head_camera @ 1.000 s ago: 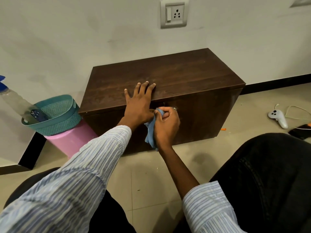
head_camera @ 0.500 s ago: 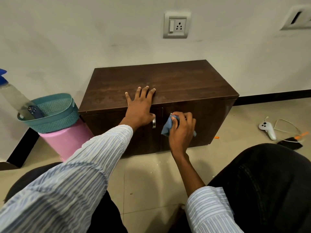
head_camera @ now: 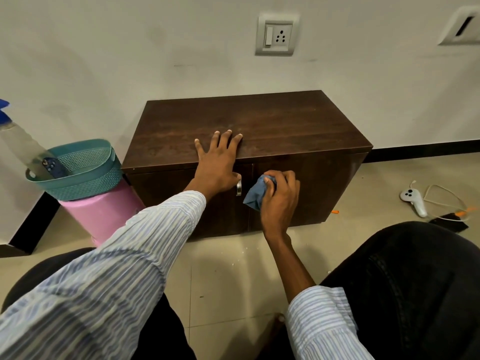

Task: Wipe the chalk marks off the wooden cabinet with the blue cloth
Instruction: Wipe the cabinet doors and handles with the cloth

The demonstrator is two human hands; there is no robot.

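Left hand (head_camera: 217,167) flat on cabinet (head_camera: 285,131) | right hand (head_camera: 279,198) grips cloth (head_camera: 257,193)

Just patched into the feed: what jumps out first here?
The dark wooden cabinet against the wall fills the centre. The left hand lies flat on its top front edge, while the right hand grips a bunched blue cloth against the right door, beside the metal handle.
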